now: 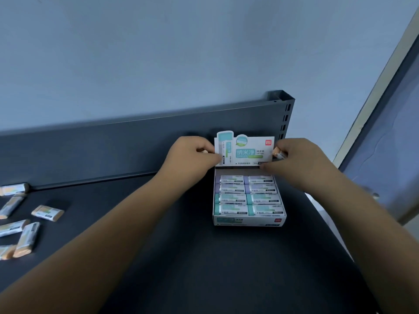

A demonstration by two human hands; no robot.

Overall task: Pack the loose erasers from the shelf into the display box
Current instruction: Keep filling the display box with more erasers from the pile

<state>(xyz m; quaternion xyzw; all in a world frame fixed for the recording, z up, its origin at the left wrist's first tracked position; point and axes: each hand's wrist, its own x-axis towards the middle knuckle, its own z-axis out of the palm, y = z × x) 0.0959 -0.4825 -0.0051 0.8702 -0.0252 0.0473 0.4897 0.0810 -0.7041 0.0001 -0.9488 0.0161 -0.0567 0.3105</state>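
A white display box point(248, 221) stands on the dark shelf, filled with purple and teal wrapped erasers point(247, 197) in two columns. Its printed lid flap point(246, 151) stands upright at the back. My left hand point(192, 155) pinches the flap's left edge, and something orange shows between its fingers. My right hand point(299, 157) is at the flap's right edge and holds an orange eraser point(279, 153) in its fingers. Several loose orange erasers point(47, 213) lie on the shelf at the far left.
The dark shelf point(204, 257) has a raised back panel point(113, 146) and a slotted upright post point(286, 114) behind the box. The shelf's right edge runs just right of the box. A pale wall rises behind.
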